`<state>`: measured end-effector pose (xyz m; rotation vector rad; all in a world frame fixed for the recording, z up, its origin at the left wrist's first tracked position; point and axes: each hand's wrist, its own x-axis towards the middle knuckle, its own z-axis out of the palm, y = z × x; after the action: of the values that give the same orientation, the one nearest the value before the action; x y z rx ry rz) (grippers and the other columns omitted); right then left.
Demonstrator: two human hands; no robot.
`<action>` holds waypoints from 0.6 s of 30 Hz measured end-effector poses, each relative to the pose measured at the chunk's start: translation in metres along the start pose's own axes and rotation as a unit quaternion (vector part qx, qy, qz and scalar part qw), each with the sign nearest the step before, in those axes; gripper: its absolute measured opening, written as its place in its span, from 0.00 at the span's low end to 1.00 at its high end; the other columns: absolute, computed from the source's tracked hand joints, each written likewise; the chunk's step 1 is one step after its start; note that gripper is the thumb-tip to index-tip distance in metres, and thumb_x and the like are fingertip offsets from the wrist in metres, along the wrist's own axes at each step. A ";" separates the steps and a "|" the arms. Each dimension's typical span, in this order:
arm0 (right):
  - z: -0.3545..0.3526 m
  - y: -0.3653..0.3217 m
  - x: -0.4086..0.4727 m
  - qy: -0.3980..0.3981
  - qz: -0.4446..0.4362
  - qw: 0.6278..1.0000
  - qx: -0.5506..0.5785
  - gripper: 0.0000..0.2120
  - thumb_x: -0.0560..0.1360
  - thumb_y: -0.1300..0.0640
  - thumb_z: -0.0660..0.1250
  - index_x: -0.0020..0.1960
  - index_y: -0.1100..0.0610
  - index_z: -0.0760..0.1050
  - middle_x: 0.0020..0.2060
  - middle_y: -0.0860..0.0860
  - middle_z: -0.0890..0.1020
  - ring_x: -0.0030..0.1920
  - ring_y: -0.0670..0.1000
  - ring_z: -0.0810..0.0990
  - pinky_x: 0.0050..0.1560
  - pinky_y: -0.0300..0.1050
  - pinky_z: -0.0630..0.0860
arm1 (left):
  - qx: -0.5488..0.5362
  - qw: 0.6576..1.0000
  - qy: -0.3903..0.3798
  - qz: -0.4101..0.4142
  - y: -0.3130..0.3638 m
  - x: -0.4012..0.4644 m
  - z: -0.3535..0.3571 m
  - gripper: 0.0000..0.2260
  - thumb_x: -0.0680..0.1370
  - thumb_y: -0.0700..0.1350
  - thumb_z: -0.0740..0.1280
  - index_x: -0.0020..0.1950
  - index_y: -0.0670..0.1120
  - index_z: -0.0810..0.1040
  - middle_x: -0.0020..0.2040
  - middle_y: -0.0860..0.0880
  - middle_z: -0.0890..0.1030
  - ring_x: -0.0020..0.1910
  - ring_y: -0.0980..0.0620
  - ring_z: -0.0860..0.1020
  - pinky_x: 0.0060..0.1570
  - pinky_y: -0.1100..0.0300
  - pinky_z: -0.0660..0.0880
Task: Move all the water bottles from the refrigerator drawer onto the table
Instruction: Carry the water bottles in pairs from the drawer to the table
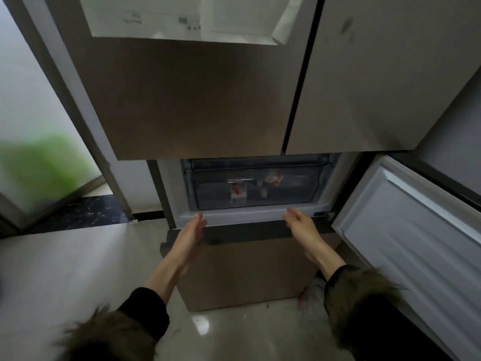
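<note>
Reaching toward the refrigerator, two bare hands sit at the near edge of the open lower compartment. The left hand has its fingers straight and relaxed, holding nothing, the tips just at the pale front ledge below the drawer. The right hand is likewise released, fingers extended toward the same ledge on the right side; whether either hand actually touches the ledge cannot be told. Both forearms come out of dark sleeves with fur-trimmed cuffs.

The one clear drawer is pushed in, far behind the ledge. Through its smoky front, two water bottles can be made out by their red-and-white labels: one bottle on the left, nearer the front, and a second bottle to the right and farther back. The view is blurred and dim, so more bottles could be there unseen.

One lower door stands swung open on the right, showing its white ribbed inner lining. Two upper doors are closed above, with a pale sheet stuck on the left one. A shut lower front panel lies under the hands, above a glossy tiled floor. A frosted glass panel is at far left.
</note>
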<state>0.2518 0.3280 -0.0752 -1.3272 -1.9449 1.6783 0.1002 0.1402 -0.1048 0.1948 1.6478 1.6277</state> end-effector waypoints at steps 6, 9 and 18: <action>-0.001 -0.012 0.069 -0.045 0.130 0.871 0.471 0.25 0.81 0.46 0.51 0.73 0.60 0.60 0.69 0.58 0.70 0.68 0.57 0.69 0.69 0.54 0.64 | -0.336 0.940 0.033 -0.045 0.028 0.061 0.019 0.26 0.81 0.57 0.47 0.75 0.45 0.57 0.75 0.43 0.62 0.74 0.45 0.60 0.70 0.45 0.58; -0.004 -0.021 0.097 -0.033 0.151 0.806 0.571 0.27 0.81 0.43 0.48 0.73 0.59 0.60 0.70 0.59 0.67 0.71 0.59 0.66 0.72 0.56 0.59 | -0.423 0.905 0.043 -0.032 0.042 0.086 0.028 0.27 0.81 0.57 0.45 0.75 0.44 0.56 0.75 0.42 0.61 0.75 0.44 0.57 0.72 0.43 0.53; -0.020 -0.031 0.149 -0.026 0.131 0.736 0.664 0.26 0.81 0.44 0.47 0.72 0.59 0.60 0.69 0.60 0.68 0.67 0.61 0.70 0.70 0.60 0.62 | -0.482 0.876 0.030 -0.017 0.055 0.125 0.047 0.27 0.81 0.58 0.44 0.75 0.45 0.58 0.73 0.42 0.65 0.72 0.43 0.63 0.67 0.39 0.57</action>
<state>0.1693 0.4556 -0.0949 -0.8611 -0.1382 2.3739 0.0225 0.2616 -0.1011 -0.3963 0.6995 2.2296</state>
